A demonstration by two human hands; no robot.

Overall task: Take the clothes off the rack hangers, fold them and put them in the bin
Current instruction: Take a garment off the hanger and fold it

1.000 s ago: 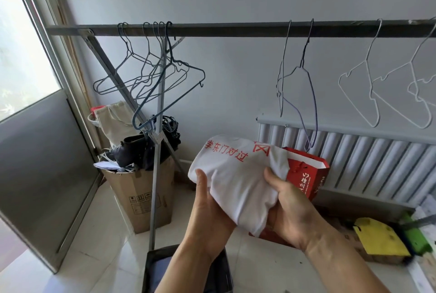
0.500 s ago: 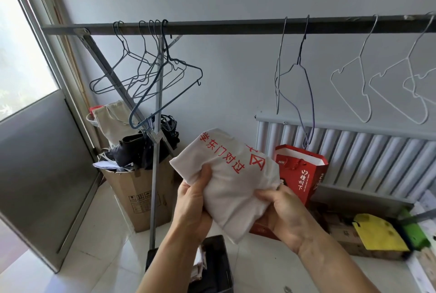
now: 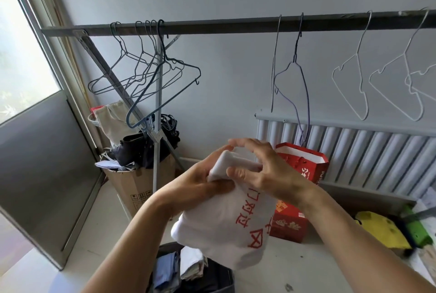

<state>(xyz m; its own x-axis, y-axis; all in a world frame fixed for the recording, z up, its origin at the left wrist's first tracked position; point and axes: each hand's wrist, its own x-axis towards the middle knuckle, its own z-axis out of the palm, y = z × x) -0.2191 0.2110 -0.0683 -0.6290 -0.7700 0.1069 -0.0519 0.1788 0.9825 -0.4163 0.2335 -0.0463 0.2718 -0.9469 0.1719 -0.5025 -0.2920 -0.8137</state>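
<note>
A folded white garment (image 3: pixel 224 224) with red printed characters hangs in front of me, above the dark bin (image 3: pixel 219 278). My left hand (image 3: pixel 203 184) grips its upper folded edge from the left. My right hand (image 3: pixel 264 170) curls over the same top edge from the right, with the thumb against the cloth. Inside the bin lie folded clothes (image 3: pixel 179 266), blue and white. The rack bar (image 3: pixel 236 24) runs across above, carrying only bare wire hangers: a dark cluster (image 3: pixel 151 78) on the left and white ones (image 3: pixel 387 85) on the right.
A cardboard box (image 3: pixel 139 186) stuffed with bags and shoes stands by the rack's leg (image 3: pixel 157 141). A red gift bag (image 3: pixel 304 167) and a red box (image 3: pixel 287 224) sit before the radiator (image 3: pixel 363 151). Yellow and green items (image 3: pixel 387 229) lie at right. A glass door (image 3: pixel 35 127) closes the left.
The garment has been turned from lying across my palms to hanging downward, and both hands have shifted up to its top edge. The view tilted down, showing more of the bin.
</note>
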